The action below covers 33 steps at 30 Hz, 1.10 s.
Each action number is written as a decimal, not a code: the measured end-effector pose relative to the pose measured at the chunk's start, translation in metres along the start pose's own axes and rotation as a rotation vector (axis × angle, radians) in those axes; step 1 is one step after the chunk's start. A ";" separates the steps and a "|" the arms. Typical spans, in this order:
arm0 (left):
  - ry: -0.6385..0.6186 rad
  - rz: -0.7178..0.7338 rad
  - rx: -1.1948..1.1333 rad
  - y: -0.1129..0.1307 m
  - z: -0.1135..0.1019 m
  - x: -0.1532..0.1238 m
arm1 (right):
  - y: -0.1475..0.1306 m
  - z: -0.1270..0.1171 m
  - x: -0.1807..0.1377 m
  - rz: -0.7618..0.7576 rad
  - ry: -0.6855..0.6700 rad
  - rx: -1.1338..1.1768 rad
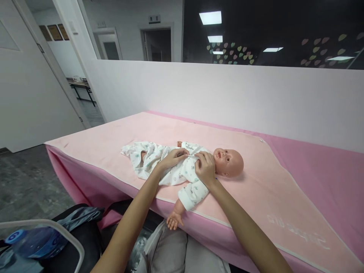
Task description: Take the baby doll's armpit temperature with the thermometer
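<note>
A bald baby doll [231,162] lies on its back, head to the right, dressed in a white printed baby outfit [173,177]. My left hand [175,157] is at the front of the outfit over the belly, thumb and fingers pinched on the cloth. Close by, near the doll's neck, my right hand [205,167] has its fingers curled and closed on the chest part of the same outfit. What exactly lies between the fingertips is too small to tell. One doll arm [175,216] hangs over the table's near edge.
Under the doll, a pale pink mat [102,138] covers a darker pink cloth [327,161] on the table. A white wall [227,98] stands behind. At lower left are a black chair [82,235] and a blue-capped plastic bottle [40,240].
</note>
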<state>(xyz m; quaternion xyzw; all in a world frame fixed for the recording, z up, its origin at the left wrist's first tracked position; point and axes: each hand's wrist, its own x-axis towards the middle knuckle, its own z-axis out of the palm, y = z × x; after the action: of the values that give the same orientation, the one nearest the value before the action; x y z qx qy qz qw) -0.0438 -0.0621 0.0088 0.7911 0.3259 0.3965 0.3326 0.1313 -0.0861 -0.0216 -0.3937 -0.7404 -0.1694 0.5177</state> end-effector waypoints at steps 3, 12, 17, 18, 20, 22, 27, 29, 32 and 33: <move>-0.013 -0.008 0.010 -0.001 -0.001 -0.001 | 0.000 0.000 0.001 -0.008 -0.036 0.005; -0.100 -0.013 -0.053 0.001 -0.005 -0.002 | 0.002 0.000 -0.001 -0.036 -0.031 -0.002; -0.088 -0.003 -0.034 -0.003 -0.005 0.000 | 0.001 -0.001 -0.001 -0.043 -0.052 0.003; -0.087 0.000 -0.038 -0.003 -0.004 0.000 | 0.001 -0.001 -0.001 -0.047 -0.056 0.003; -0.084 0.001 -0.045 -0.003 -0.004 0.000 | 0.001 -0.002 -0.001 -0.061 -0.058 0.009; -0.078 -0.004 -0.048 -0.002 -0.003 -0.001 | 0.001 -0.003 -0.001 -0.083 -0.052 0.021; -0.055 -0.020 -0.042 0.000 -0.002 -0.001 | 0.000 -0.005 -0.001 -0.175 -0.051 0.049; -0.052 -0.022 -0.040 0.000 -0.002 -0.001 | -0.001 -0.005 -0.001 -0.195 -0.041 0.058; -0.035 -0.022 -0.034 -0.001 -0.001 -0.001 | 0.000 -0.005 -0.002 -0.202 -0.022 0.069; -0.030 -0.020 -0.033 -0.001 0.000 -0.001 | 0.000 -0.004 -0.002 -0.205 -0.016 0.073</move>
<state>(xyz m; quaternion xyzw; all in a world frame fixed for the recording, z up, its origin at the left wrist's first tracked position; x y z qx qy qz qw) -0.0444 -0.0618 0.0074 0.7881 0.3220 0.3865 0.3547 0.1343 -0.0898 -0.0216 -0.2979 -0.7868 -0.1911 0.5056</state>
